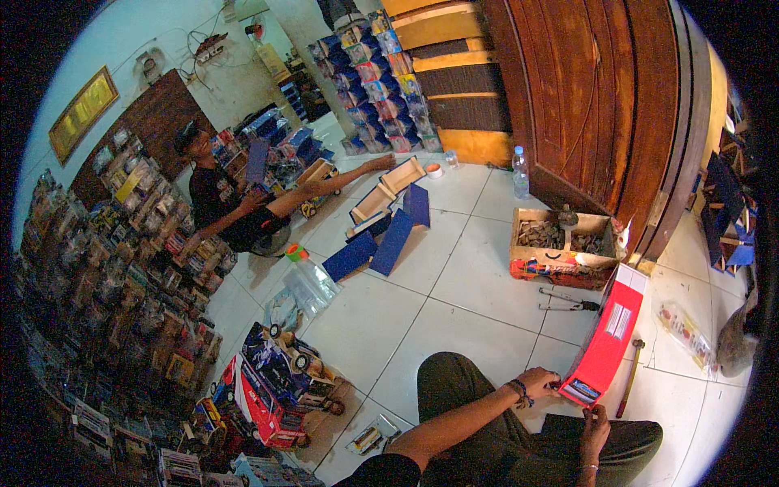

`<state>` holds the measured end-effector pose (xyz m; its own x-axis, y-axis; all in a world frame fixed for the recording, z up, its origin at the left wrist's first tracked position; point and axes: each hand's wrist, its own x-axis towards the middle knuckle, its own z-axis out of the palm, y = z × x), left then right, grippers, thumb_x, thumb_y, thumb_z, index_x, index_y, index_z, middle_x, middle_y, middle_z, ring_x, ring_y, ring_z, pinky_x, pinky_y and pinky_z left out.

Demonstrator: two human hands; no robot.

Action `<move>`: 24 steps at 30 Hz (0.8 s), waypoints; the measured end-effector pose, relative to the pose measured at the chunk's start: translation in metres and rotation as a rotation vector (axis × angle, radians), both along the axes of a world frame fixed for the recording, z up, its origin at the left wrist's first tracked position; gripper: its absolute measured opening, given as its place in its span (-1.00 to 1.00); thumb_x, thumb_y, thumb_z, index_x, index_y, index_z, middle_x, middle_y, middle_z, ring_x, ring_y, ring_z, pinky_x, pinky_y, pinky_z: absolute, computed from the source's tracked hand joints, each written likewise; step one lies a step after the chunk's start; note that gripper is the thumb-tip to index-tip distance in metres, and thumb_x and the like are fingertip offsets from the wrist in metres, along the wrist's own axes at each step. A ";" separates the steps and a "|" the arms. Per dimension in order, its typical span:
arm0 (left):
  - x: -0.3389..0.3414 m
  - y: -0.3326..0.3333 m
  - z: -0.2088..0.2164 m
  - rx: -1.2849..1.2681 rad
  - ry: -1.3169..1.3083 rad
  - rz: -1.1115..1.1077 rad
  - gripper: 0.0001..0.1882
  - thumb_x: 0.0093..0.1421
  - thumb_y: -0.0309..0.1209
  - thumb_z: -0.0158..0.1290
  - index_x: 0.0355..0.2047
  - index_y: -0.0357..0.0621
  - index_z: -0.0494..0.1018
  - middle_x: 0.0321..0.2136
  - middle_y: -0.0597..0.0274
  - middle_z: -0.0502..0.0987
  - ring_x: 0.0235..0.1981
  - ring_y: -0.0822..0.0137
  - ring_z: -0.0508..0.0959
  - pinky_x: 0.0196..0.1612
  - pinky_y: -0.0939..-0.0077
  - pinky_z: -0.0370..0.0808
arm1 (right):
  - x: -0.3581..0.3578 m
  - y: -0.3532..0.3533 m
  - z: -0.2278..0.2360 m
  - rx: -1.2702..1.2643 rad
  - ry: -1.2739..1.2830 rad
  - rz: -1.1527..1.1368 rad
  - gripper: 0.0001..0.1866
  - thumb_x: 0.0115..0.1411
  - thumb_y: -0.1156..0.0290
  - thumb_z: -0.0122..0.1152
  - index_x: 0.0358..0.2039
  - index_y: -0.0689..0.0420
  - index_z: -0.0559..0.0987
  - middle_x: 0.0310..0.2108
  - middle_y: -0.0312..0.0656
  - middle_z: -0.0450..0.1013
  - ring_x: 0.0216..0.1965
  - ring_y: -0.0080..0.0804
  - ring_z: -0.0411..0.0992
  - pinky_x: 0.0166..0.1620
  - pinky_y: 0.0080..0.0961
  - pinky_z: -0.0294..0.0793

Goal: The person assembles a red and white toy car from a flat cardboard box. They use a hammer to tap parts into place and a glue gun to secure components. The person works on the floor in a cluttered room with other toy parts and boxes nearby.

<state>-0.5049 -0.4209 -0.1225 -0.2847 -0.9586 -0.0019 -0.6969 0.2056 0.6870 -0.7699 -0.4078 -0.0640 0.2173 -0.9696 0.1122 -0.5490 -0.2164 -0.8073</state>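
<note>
A long red box-shaped toy truck body (604,353) with a white far end and a printed sticker on its near end lies slantwise in front of me, right of centre. My left hand (539,384) is closed on its near left corner, a dark bracelet at the wrist. Beneath its near right corner my right hand (595,428) has its fingers pinched against the lower edge. A hammer (630,380) with a wooden handle rests on the floor just right of the body, and pliers-like cutters (570,301) lie to its left.
Beyond the truck body stands a wooden crate (519,241) of small wood pieces. A water bottle (520,172) stands near the door. Blue panels (392,241) lie mid-floor; a seated person (219,195) is behind them. Assembled toy trucks (280,398) and packaged stacks (122,268) fill the left.
</note>
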 end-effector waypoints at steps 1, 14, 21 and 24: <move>0.000 0.000 0.001 0.014 0.006 0.000 -0.50 0.07 0.05 0.19 -0.23 -0.11 0.47 -0.40 0.00 0.55 -0.31 -0.09 0.57 -0.27 0.07 0.47 | 0.000 0.000 0.000 -0.012 -0.017 0.008 -0.83 0.22 0.39 0.21 -0.33 0.24 0.49 -0.45 0.03 0.48 -0.45 -0.02 0.42 -0.33 -0.22 0.36; 0.001 -0.001 0.011 0.047 0.031 0.011 -0.62 0.07 -0.05 0.21 -0.25 -0.04 0.51 -0.38 0.07 0.59 -0.29 -0.02 0.59 -0.24 0.10 0.48 | -0.006 -0.007 -0.017 -0.047 -0.007 -0.030 -0.84 0.16 0.41 0.28 -0.39 0.24 0.53 -0.48 -0.04 0.50 -0.47 -0.15 0.43 -0.35 -0.29 0.36; 0.001 0.000 0.006 0.048 -0.002 0.014 -0.61 0.08 -0.02 0.19 -0.26 -0.02 0.49 -0.42 0.05 0.57 -0.34 -0.07 0.58 -0.29 0.06 0.47 | -0.008 -0.010 -0.021 -0.010 0.009 -0.014 -0.86 0.16 0.40 0.28 -0.32 0.20 0.58 -0.48 -0.04 0.53 -0.48 -0.21 0.47 -0.34 -0.32 0.42; 0.000 0.001 0.005 0.080 0.037 0.052 -0.60 0.07 0.00 0.22 -0.29 -0.05 0.51 -0.38 0.09 0.61 -0.28 0.00 0.61 -0.24 0.10 0.49 | -0.009 -0.009 -0.021 -0.001 0.006 0.003 -0.87 0.18 0.41 0.26 -0.32 0.19 0.57 -0.49 -0.02 0.51 -0.50 -0.21 0.46 -0.38 -0.34 0.41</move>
<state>-0.5045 -0.4200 -0.1179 -0.2361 -0.9692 -0.0698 -0.6793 0.1132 0.7251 -0.7787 -0.4166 -0.0853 0.2206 -0.9689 0.1117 -0.5536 -0.2187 -0.8035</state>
